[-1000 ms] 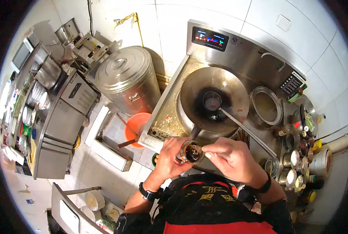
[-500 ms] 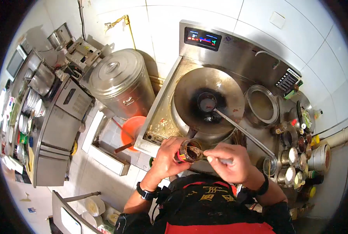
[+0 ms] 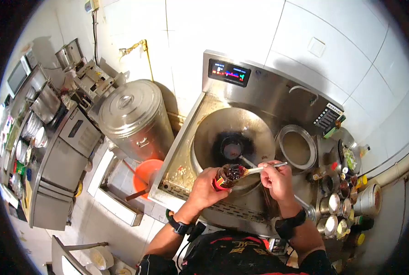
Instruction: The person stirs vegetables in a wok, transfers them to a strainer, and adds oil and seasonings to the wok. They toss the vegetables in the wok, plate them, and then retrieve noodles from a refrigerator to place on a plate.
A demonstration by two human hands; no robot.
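My left hand point(image 3: 204, 190) is closed around a small glass jar point(image 3: 221, 182) with a red label and dark, chunky reddish sauce inside. It tilts with its mouth toward the right. My right hand point(image 3: 278, 182) grips a spoon point(image 3: 256, 170) by its handle, and its bowl end is at the jar's mouth, covered with sauce. Both hands are over the front edge of a large wok point(image 3: 204, 133) on the stove. A ladle point(image 3: 232, 149) rests in the wok's dark bottom, its handle partly hidden behind my right hand.
Right of the wok sits a round metal pot point(image 3: 297, 146); beyond it are several seasoning jars and bottles point(image 3: 332, 204). A big lidded steel drum point(image 3: 131, 110) stands left, near an orange bucket point(image 3: 148, 176). Farther left is a steel counter point(image 3: 60, 169) with dishes.
Both hands have moved farther forward, toward the wok. The spoon has come up, its handle now lying nearly level. The jar is tipped more to the right, and the view has shifted upward.
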